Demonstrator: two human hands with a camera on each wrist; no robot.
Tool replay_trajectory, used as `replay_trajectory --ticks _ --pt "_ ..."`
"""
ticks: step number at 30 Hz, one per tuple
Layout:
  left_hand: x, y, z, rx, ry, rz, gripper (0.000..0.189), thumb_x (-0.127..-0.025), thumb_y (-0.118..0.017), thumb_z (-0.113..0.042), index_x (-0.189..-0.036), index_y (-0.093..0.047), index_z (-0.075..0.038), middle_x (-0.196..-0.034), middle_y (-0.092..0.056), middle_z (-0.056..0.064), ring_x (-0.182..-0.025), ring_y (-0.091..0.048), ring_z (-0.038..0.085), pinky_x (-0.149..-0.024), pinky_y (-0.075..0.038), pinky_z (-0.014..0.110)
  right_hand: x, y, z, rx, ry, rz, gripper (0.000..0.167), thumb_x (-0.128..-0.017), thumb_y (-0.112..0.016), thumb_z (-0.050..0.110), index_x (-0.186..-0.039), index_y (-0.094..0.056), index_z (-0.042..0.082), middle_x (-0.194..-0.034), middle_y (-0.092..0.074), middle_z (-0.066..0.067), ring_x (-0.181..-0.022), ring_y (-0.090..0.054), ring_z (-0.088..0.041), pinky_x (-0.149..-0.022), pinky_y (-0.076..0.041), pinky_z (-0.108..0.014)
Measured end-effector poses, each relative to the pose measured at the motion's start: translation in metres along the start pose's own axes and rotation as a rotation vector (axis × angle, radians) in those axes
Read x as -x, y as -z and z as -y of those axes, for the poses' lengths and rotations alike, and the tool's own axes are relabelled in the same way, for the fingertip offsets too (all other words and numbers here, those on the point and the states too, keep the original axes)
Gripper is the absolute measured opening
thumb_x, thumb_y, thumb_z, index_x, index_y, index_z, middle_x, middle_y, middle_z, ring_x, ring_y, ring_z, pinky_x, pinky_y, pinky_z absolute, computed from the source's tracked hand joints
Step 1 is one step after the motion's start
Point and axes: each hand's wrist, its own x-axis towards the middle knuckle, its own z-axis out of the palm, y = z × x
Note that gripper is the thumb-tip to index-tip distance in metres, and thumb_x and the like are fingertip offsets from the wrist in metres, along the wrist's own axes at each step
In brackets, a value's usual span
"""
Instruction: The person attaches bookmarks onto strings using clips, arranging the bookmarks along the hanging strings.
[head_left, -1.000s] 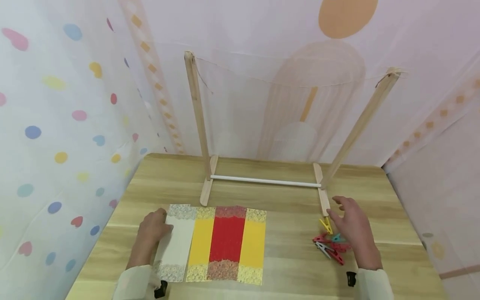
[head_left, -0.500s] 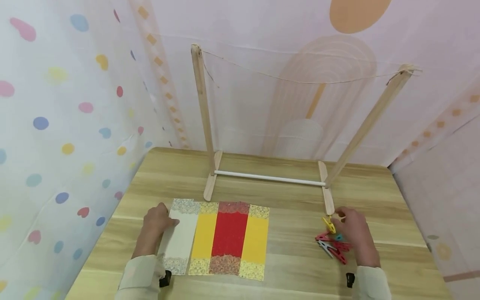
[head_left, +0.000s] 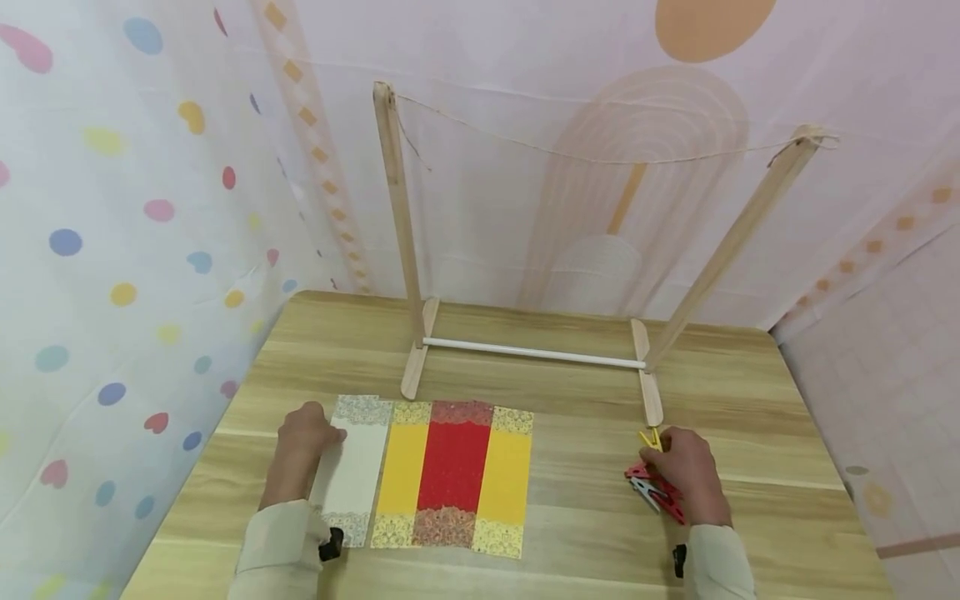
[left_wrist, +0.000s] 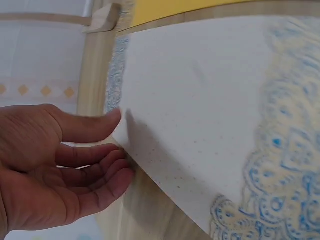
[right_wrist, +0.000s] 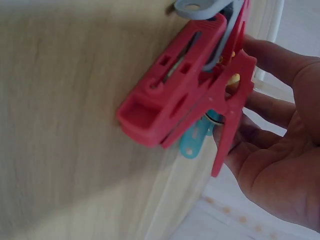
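My left hand is at the left edge of a white paper sheet with blue lace-like borders. In the left wrist view, the thumb lies over its edge and the loosely bent fingers are beside it, with a gap between. My right hand is over a small pile of clothespins, its thumb near a yellow clothespin. The right wrist view shows a red clothespin, a grey clothespin and a teal clothespin in front of the fingers. The right fingertips are partly hidden, so their grip is unclear.
Yellow-and-red patterned paper lies right of the white sheet. Behind it stands a wooden frame with a left post, a right post, a white bottom rod and a sagging string. Patterned curtains surround the wooden table.
My right hand has moved down and left onto the clothespins, now covering the teal one. The yellow clothespin has shifted slightly. My left hand stays at the white sheet's edge.
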Motion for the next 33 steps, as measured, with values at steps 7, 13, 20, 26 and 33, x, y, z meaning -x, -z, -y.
replay_trajectory --ticks 7,13,20,26,33 --pt "-0.003 0.0 0.003 -0.019 -0.005 -0.032 0.031 -0.088 -0.072 -0.01 -0.094 -0.058 0.016 -0.084 -0.064 0.029 -0.077 -0.064 0.043 -0.072 -0.054 0.055 -0.003 -0.001 0.0 0.03 0.022 -0.041 0.021 -0.084 -0.073 0.007 -0.096 -0.066 -0.008 -0.081 -0.065 -0.012 -0.073 -0.058 -0.026 -0.066 -0.05 -0.043" --pt "-0.003 -0.005 0.003 -0.012 -0.004 -0.036 0.031 -0.088 -0.073 -0.011 -0.091 -0.056 0.015 -0.085 -0.063 0.03 -0.078 -0.064 0.044 -0.075 -0.053 0.057 -0.004 -0.003 -0.001 0.022 -0.001 -0.044 0.021 -0.081 -0.071 0.005 -0.097 -0.065 -0.008 -0.08 -0.064 -0.011 -0.07 -0.057 -0.025 -0.062 -0.048 -0.039" --pt "-0.004 -0.011 -0.006 -0.043 -0.017 -0.051 0.011 -0.086 -0.059 0.001 -0.079 -0.054 0.007 -0.072 -0.059 0.02 -0.068 -0.059 0.035 -0.064 -0.053 0.049 -0.003 -0.005 -0.001 0.021 -0.007 -0.045 0.024 -0.082 -0.07 0.004 -0.101 -0.066 -0.009 -0.081 -0.064 -0.012 -0.07 -0.056 -0.025 -0.061 -0.048 -0.039" --pt "-0.003 -0.012 -0.013 -0.08 -0.022 -0.051 0.01 -0.084 -0.056 0.002 -0.074 -0.054 0.004 -0.067 -0.056 0.014 -0.063 -0.053 0.029 -0.057 -0.048 0.042 -0.004 -0.005 -0.001 0.014 -0.023 -0.03 0.025 -0.084 -0.07 0.005 -0.103 -0.065 -0.01 -0.081 -0.064 -0.011 -0.07 -0.056 -0.024 -0.061 -0.048 -0.038" --pt "-0.001 -0.013 -0.015 -0.06 -0.002 -0.057 0.014 -0.084 -0.055 0.002 -0.071 -0.05 0.001 -0.065 -0.054 0.014 -0.061 -0.052 0.028 -0.056 -0.047 0.04 -0.004 -0.004 -0.001 0.024 -0.026 -0.028 0.023 -0.085 -0.07 0.005 -0.103 -0.066 -0.009 -0.082 -0.064 -0.011 -0.072 -0.057 -0.025 -0.063 -0.049 -0.04"
